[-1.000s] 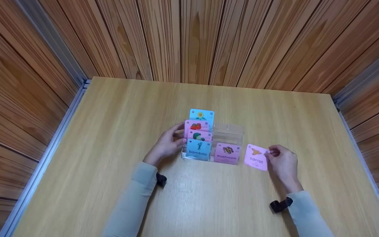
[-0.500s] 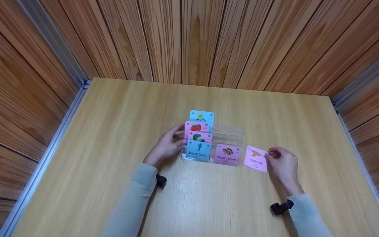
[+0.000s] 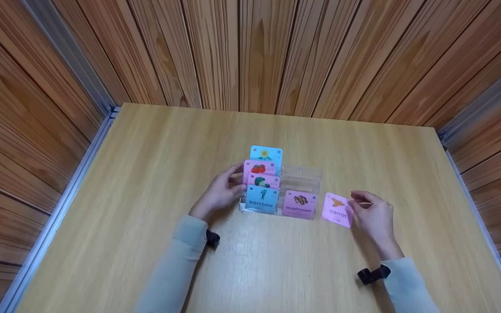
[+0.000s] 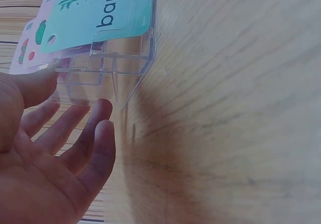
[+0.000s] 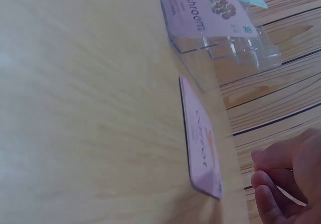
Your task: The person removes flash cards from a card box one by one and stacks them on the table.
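A clear tiered card stand (image 3: 302, 178) stands mid-table. Its left column bears a blue bamboo card (image 3: 262, 199) in front, then a pink broccoli card (image 3: 262, 180), a pink tomato card (image 3: 259, 168) and a light-blue sunflower card (image 3: 266, 152). In the right column leans a pink mushroom card (image 3: 299, 204). My left hand (image 3: 219, 190) rests against the stand's left side, its thumb (image 4: 42, 86) at the clear edge and its fingers loosely bent. A pink carrot card (image 5: 200, 138) lies face up on the table; my right hand (image 5: 288, 174) hovers beside it, fingers loosely curled around nothing.
The wooden table (image 3: 276, 269) has metal rails along its sides and wood-plank walls behind it. Black wrist cameras (image 3: 373, 274) are strapped at both sleeves. The carrot card lies just right of the stand.
My right hand's fingertips have loosened from the carrot card's corner and lifted slightly off it. The left hand and the stand keep their place.
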Tool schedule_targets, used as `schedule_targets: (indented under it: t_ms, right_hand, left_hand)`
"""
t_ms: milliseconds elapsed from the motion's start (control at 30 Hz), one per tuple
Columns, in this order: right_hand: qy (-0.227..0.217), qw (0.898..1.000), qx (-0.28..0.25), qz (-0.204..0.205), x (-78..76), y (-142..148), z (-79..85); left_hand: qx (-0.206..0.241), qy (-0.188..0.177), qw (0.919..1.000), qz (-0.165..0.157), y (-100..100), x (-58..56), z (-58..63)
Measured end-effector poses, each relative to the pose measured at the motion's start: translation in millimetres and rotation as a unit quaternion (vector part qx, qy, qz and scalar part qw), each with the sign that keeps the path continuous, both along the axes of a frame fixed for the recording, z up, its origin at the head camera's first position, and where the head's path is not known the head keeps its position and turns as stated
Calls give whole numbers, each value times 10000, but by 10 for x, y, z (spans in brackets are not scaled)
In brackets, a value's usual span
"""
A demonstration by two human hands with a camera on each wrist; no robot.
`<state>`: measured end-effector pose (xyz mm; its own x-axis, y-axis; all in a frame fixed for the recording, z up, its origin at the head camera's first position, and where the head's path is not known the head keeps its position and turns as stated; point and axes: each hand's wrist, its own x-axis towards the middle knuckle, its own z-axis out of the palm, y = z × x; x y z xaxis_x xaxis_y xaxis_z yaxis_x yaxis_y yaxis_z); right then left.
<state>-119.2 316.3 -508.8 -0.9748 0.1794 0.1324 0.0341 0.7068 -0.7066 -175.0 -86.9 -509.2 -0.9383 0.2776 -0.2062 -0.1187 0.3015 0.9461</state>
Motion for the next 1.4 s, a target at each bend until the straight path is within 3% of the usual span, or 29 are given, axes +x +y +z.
schedule_targets:
  t_ms: [467, 800, 967, 1200, 1400]
  right_hand:
    - [596, 9960, -324, 574, 33, -253, 113]
    - [1444, 9789, -843, 1176, 75, -444, 47]
    - [1487, 9751, -835, 1414, 103, -577, 94]
    - [1343, 9747, -737, 1626, 231, -763, 367]
    - [1579, 9662, -917, 1819, 215, -770, 344]
  left_hand:
    - [-15, -1, 10000, 1, -8, 2, -16]
    - [17, -57, 10000, -27, 6, -7, -13]
    - [41, -126, 9999, 60, 9, -7, 1]
    - [-26, -97, 9999, 90, 17, 9, -16]
    - [-30, -138, 9998, 127, 17, 15, -3]
